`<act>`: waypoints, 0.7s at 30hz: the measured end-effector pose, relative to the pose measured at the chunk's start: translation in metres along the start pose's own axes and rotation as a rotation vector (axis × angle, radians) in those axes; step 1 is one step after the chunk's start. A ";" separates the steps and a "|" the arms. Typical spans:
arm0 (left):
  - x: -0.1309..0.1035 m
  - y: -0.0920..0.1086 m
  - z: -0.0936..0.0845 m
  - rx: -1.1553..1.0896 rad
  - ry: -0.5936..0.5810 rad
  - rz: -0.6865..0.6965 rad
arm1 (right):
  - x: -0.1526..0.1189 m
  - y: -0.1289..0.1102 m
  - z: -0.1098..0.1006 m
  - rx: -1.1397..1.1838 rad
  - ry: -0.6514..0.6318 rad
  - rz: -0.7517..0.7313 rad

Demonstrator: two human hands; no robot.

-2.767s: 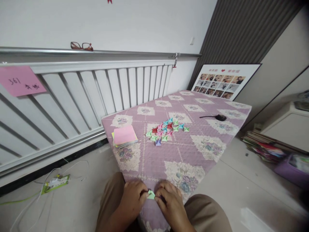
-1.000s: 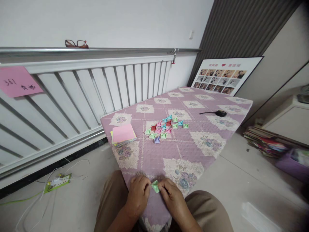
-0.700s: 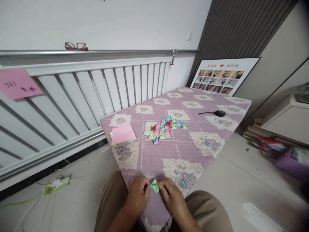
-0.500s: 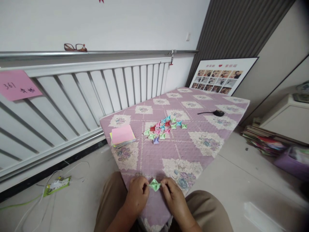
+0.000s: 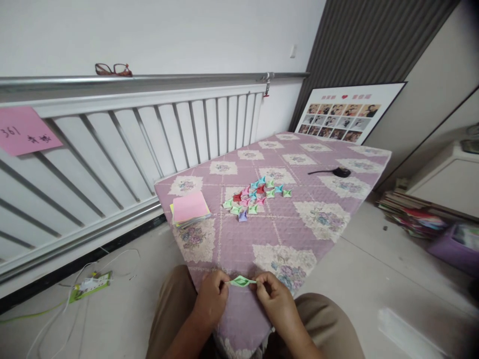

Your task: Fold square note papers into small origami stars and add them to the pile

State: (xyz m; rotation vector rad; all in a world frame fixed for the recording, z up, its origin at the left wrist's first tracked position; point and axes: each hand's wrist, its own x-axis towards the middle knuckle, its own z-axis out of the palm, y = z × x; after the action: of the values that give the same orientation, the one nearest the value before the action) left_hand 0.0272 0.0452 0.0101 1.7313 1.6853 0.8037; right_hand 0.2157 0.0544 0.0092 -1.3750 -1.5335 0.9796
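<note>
A green folded paper point(image 5: 241, 281) is stretched between my two hands above the near end of the table, its middle slightly open. My left hand point(image 5: 213, 295) pinches its left tip, and my right hand point(image 5: 274, 298) pinches the right tip. Farther up the tablecloth point(image 5: 239, 244) lies a cluster of several small folded paper pieces point(image 5: 253, 195) in green, blue, pink, red and purple. To the left of them rests a stack of square paper point(image 5: 190, 208) with a pink sheet on top.
A black object with a thin strap point(image 5: 341, 172) lies on the table's right part. Behind stand a white radiator point(image 5: 149, 134) and a photo board point(image 5: 337, 114). A power strip point(image 5: 91, 286) lies on the floor at the left.
My hands have moved slightly apart, the right one to the right. The green paper between them is now wider and flatter. The camera view has shifted a little.
</note>
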 end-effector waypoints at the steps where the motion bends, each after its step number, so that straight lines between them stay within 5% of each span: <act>1: 0.000 0.000 0.000 -0.011 -0.001 -0.004 | 0.001 0.000 0.000 0.020 -0.005 0.016; 6: 0.001 0.001 0.001 0.028 -0.010 0.007 | 0.002 0.000 0.000 -0.026 -0.011 0.023; 16: 0.001 0.004 0.004 0.122 -0.019 0.040 | 0.002 -0.017 0.003 -0.340 0.024 -0.306; 21: 0.001 0.001 0.007 0.114 0.009 0.075 | 0.009 -0.036 0.008 -0.584 -0.095 -0.321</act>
State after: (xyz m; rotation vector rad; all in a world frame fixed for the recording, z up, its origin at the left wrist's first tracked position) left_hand 0.0330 0.0461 0.0067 1.8806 1.7106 0.7631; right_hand 0.1954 0.0600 0.0405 -1.4077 -2.1408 0.4135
